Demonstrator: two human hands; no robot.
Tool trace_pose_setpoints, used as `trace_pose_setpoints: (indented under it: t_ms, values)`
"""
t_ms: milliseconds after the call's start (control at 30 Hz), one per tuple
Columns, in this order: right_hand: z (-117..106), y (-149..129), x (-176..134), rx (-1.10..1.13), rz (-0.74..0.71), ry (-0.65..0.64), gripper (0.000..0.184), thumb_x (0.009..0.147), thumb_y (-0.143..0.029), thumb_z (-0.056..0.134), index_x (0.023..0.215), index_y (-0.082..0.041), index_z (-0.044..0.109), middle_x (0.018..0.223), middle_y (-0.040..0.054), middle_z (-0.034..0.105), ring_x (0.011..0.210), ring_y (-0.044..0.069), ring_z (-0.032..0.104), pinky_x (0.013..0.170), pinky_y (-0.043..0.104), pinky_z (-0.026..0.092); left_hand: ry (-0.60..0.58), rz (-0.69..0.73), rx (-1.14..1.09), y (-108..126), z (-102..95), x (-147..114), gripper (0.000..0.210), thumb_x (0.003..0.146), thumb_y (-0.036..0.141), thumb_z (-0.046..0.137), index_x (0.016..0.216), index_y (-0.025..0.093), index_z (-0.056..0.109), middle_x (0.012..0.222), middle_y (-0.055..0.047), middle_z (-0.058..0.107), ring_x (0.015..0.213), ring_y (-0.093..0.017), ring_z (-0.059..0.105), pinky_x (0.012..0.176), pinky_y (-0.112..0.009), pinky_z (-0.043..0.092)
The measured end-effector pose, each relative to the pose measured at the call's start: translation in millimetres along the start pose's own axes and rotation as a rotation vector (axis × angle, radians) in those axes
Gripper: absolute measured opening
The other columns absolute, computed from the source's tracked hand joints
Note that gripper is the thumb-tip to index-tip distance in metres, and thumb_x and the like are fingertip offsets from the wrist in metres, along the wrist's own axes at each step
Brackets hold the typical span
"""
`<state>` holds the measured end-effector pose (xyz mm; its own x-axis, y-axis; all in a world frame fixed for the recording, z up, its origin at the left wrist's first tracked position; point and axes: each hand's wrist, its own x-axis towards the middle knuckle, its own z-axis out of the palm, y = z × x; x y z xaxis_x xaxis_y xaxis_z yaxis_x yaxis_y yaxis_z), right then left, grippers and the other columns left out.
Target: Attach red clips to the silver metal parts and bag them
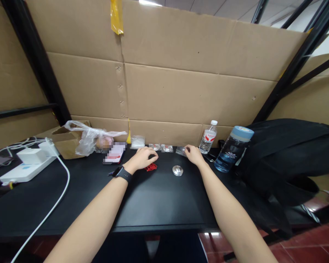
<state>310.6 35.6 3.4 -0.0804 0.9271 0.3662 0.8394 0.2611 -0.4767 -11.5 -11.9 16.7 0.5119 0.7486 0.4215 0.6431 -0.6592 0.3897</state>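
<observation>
My left hand, with a dark watch on its wrist, hovers just over a small bundle of red cords. Its fingers are curved, with a gap between thumb and fingertips and nothing visible in them. A small clear plastic bag is pinched at its right edge by my right hand. Between the hands, on the black table, lies a round, shiny silver metal disc. Two small clear packets, a left one and a right one, lie behind it, each with something round and red-marked inside.
Along the cardboard wall stand a stack of clear bags and a water bottle. A blue-lidded bottle and a black backpack are at right. A phone, cardboard box and power strip are at left.
</observation>
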Motion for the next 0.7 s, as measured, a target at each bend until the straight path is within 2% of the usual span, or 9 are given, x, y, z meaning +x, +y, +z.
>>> trace_pose_setpoints:
  t_ms: [133,267,367,467,533,600,700]
  values:
    - [-5,-13,-3,0.131,-0.053,-0.003,0.017,0.082,-0.019,0.061,0.09,-0.019,0.076,0.087,0.0085,0.078,0.083,0.024,0.072,0.079,0.033,0.051,0.041,0.045,0.003,19,11.7,1,0.033,0.094,0.036,0.055,0.125,0.031,0.066,0.131,-0.007,0.063,0.126,-0.027,0.054,0.107,-0.042,0.038]
    - [-6,-36,-10,0.261,-0.119,-0.014,0.015,0.083,-0.025,0.064,0.088,-0.021,0.077,0.086,0.0059,0.079,0.077,0.023,0.072,0.075,0.032,0.054,0.082,0.053,-0.014,41,22.7,1,0.047,0.096,0.037,0.053,0.143,0.036,0.051,0.145,-0.007,0.052,0.131,-0.028,0.048,0.109,-0.046,0.036]
    - [-7,-52,-14,0.428,-0.117,0.04,0.017,0.08,-0.032,0.069,0.086,-0.02,0.079,0.083,0.0063,0.078,0.073,0.023,0.07,0.071,0.034,0.054,0.116,0.017,0.017,48,24.8,1,0.035,0.098,0.041,0.05,0.131,0.036,0.062,0.143,-0.004,0.054,0.129,-0.028,0.045,0.111,-0.048,0.032]
    - [-7,-63,-16,0.664,-0.008,0.112,0.022,0.075,-0.038,0.074,0.085,-0.018,0.078,0.085,0.0075,0.076,0.07,0.022,0.067,0.065,0.034,0.055,0.203,-0.053,0.057,47,23.0,3,0.03,0.1,0.043,0.047,0.105,0.031,0.074,0.134,-0.005,0.058,0.129,-0.029,0.042,0.111,-0.05,0.029]
    - [-7,-69,-18,0.822,0.081,0.123,0.025,0.071,-0.04,0.078,0.082,-0.018,0.077,0.086,0.0077,0.075,0.069,0.02,0.065,0.064,0.034,0.055,0.296,-0.137,0.047,45,21.9,5,0.029,0.098,0.043,0.05,0.096,0.029,0.076,0.128,-0.007,0.059,0.126,-0.031,0.043,0.109,-0.051,0.03]
    - [-8,-73,-19,0.979,0.149,0.103,0.027,0.066,-0.039,0.083,0.079,-0.018,0.075,0.085,0.0067,0.073,0.069,0.018,0.064,0.066,0.035,0.056,0.379,-0.23,0.02,41,21.4,6,0.023,0.094,0.041,0.057,0.095,0.029,0.076,0.125,-0.008,0.058,0.124,-0.032,0.045,0.107,-0.053,0.031]
    - [-9,-77,-22,1.162,0.186,0.02,0.031,0.061,-0.038,0.089,0.079,-0.018,0.073,0.077,0.0039,0.071,0.066,0.016,0.063,0.072,0.036,0.057,0.441,-0.331,-0.037,38,20.9,8,0.018,0.091,0.036,0.062,0.103,0.032,0.075,0.127,-0.007,0.057,0.124,-0.032,0.048,0.104,-0.052,0.035]
